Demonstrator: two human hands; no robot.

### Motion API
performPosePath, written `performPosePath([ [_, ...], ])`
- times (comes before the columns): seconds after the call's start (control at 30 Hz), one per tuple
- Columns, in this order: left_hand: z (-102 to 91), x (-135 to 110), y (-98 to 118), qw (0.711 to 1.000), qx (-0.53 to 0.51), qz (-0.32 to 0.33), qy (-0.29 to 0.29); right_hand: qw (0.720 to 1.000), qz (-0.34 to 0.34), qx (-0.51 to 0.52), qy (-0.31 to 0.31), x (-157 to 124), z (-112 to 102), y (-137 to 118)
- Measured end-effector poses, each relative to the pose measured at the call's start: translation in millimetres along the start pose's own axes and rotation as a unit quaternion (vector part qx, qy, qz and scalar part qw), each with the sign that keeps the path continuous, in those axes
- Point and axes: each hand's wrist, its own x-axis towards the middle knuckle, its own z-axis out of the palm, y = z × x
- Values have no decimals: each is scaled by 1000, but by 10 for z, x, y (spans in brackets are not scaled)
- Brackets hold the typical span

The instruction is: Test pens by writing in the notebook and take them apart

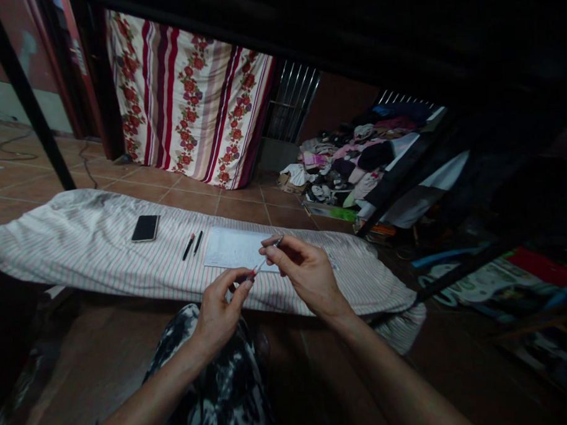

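Both my hands hold one thin pen (265, 259) above the near edge of a striped cloth (93, 244) spread over a low surface. My left hand (220, 309) pinches the pen's red lower end between thumb and fingers. My right hand (305, 272) grips its upper end, fingers curled. Just behind the hands a white sheet of paper (233, 246) lies flat on the cloth. Two dark pens (192, 244) rest side by side to the left of the paper. A black phone (145, 228) lies further left.
A floral striped curtain (191, 98) hangs at the back over a tiled floor (208, 199). A heap of clothes (356, 160) sits at the right. Black metal bars (28, 97) cross left and right. My patterned trouser leg (215, 376) is below.
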Motion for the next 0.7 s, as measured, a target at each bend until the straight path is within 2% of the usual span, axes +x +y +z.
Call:
performPosePath([
  [0.27,-61,6,78,999,-38,-25,6,996,20,-57,-64,-40,122,94],
  [0.4,-66,3,98,996,-75,-57,6,995,51,-18,-85,-55,144,83],
  [0.57,-45,-26,63,987,-134,-88,2,987,123,44,-91,-78,147,58],
  [0.7,-33,-46,63,980,-170,-106,-2,988,114,66,-77,-107,153,68],
])
